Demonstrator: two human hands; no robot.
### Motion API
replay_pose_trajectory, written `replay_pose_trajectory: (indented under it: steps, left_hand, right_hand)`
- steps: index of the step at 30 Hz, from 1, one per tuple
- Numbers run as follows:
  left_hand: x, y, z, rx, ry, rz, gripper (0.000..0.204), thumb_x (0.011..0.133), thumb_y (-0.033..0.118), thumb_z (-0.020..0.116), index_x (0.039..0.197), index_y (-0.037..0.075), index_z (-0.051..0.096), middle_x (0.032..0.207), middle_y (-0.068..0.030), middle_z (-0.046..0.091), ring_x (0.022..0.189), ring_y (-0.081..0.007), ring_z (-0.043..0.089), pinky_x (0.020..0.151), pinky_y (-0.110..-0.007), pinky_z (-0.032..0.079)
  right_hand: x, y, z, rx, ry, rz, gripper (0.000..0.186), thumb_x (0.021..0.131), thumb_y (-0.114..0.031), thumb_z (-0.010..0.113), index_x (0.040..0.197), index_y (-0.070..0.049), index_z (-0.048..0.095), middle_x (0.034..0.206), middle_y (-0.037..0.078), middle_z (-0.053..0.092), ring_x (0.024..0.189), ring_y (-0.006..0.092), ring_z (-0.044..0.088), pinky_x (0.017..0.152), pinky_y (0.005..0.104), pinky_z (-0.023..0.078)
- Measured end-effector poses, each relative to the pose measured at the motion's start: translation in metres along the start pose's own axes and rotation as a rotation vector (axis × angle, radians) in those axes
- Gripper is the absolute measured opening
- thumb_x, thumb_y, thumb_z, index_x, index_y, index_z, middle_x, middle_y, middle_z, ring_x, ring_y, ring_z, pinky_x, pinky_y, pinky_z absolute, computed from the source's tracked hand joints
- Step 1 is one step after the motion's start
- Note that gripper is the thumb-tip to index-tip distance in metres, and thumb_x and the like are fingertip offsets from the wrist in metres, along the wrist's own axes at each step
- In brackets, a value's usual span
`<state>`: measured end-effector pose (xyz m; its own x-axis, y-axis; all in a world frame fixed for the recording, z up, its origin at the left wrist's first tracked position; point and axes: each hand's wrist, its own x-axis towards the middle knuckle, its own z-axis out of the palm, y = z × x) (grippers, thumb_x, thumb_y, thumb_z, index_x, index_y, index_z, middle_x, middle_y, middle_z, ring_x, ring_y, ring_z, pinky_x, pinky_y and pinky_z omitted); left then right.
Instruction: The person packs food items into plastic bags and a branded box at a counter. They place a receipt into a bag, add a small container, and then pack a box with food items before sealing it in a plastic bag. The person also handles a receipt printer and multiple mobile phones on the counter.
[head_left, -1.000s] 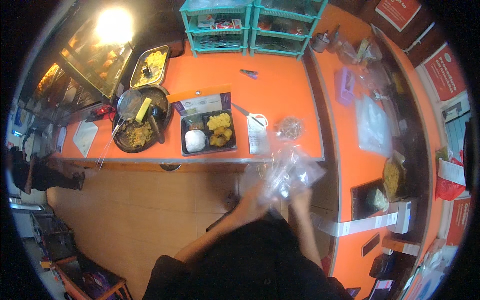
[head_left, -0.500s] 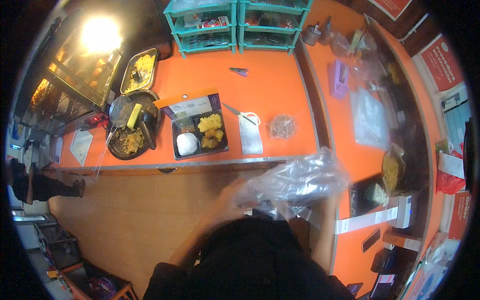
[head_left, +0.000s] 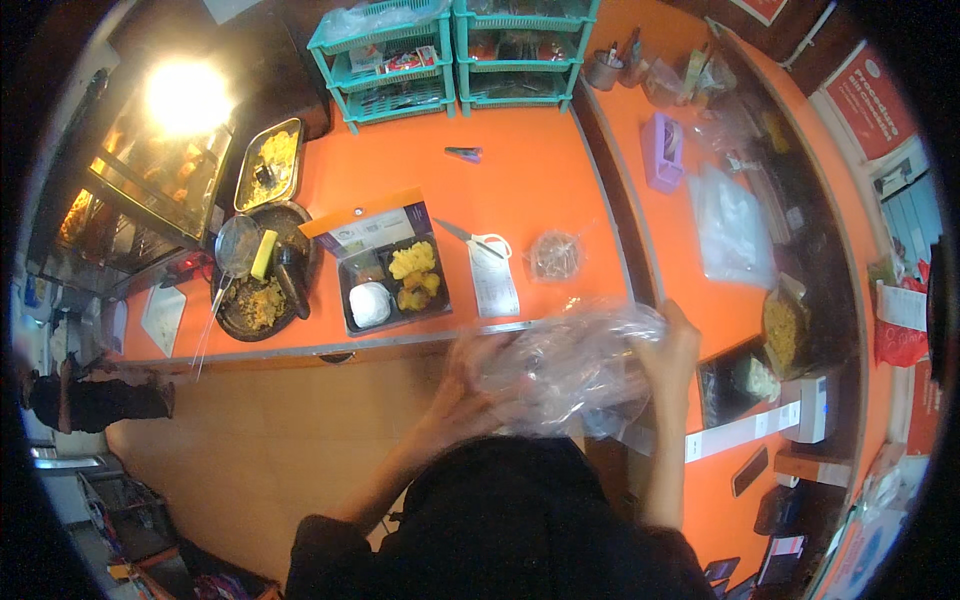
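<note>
Evidently, the right hand point(head_left: 674, 345) pinches a clear plastic bag point(head_left: 575, 370); the blurred left hand point(head_left: 466, 388) touches it, grip unclear.

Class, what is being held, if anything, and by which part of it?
A clear plastic bag: right hand grips its right edge; left hand at its left side, grip blurred.

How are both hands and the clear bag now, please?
Right hand grips clear bag at its right side. Left hand at its left side, blurred. Bag crumpled. Open food box and scissors on counter beyond.
</note>
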<state>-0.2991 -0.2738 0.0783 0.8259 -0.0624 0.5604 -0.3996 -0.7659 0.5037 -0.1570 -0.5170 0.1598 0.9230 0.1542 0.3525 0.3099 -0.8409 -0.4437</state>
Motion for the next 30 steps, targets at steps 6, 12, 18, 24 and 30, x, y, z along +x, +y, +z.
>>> replay_pose_trajectory:
  steps: [6, 12, 18, 24, 30]
  left_hand:
    - [0.088, -0.025, -0.021, 0.153, -0.402, 0.097, 0.054, 0.076, 0.021, 0.073, 0.127, 0.014, 0.057, 0.134, -0.0184, 0.044, 0.124, -0.0438, 0.045, 0.103, -0.048, 0.043]
    - [0.138, -0.067, -0.083, 0.140, -0.087, -0.275, 0.038, 0.075, 0.029, 0.076, 0.110, 0.015, 0.070, 0.144, -0.0252, 0.035, 0.134, -0.0427, 0.037, 0.108, -0.051, 0.036]
    - [0.181, -0.001, -0.059, 0.310, 0.339, 0.102, 0.048, 0.070, 0.044, 0.080, 0.109, 0.017, 0.071, 0.147, -0.0245, 0.033, 0.137, -0.0466, 0.032, 0.112, -0.062, 0.024]
    - [0.315, -0.059, -0.019, -0.002, 0.385, -0.029, 0.054, 0.075, 0.011, 0.066, 0.128, 0.008, 0.059, 0.137, -0.0218, 0.048, 0.121, -0.0387, 0.049, 0.099, -0.046, 0.040]
    - [0.361, -0.157, -0.064, 0.351, 0.452, -0.140, 0.050, 0.082, -0.001, 0.051, 0.130, 0.007, 0.056, 0.125, -0.0175, 0.061, 0.108, -0.0388, 0.060, 0.092, -0.046, 0.047]
  right_hand:
    - [0.057, -0.057, -0.039, -0.004, -0.024, -0.281, 0.049, 0.064, -0.022, 0.084, 0.103, -0.013, 0.055, 0.078, 0.019, 0.066, 0.075, 0.0383, 0.067, 0.062, 0.0460, 0.051]
    - [0.141, -0.028, -0.054, -0.452, 0.153, -0.289, 0.049, 0.069, -0.013, 0.076, 0.113, -0.009, 0.054, 0.072, 0.017, 0.066, 0.070, 0.0367, 0.067, 0.059, 0.0489, 0.052]
    - [0.205, -0.062, -0.021, -0.230, 0.031, -0.340, 0.028, 0.069, -0.008, 0.067, 0.096, -0.003, 0.067, 0.068, 0.021, 0.065, 0.069, 0.0360, 0.068, 0.060, 0.0483, 0.054]
    - [0.254, -0.091, -0.025, -0.139, 0.190, -0.548, 0.025, 0.075, -0.014, 0.065, 0.096, -0.002, 0.060, 0.071, 0.018, 0.064, 0.063, 0.0302, 0.067, 0.053, 0.0453, 0.051]
    - [0.340, -0.010, -0.049, -0.108, 0.632, -0.365, 0.057, 0.074, -0.009, 0.069, 0.127, -0.001, 0.049, 0.094, 0.022, 0.067, 0.077, 0.0382, 0.068, 0.065, 0.0487, 0.054]
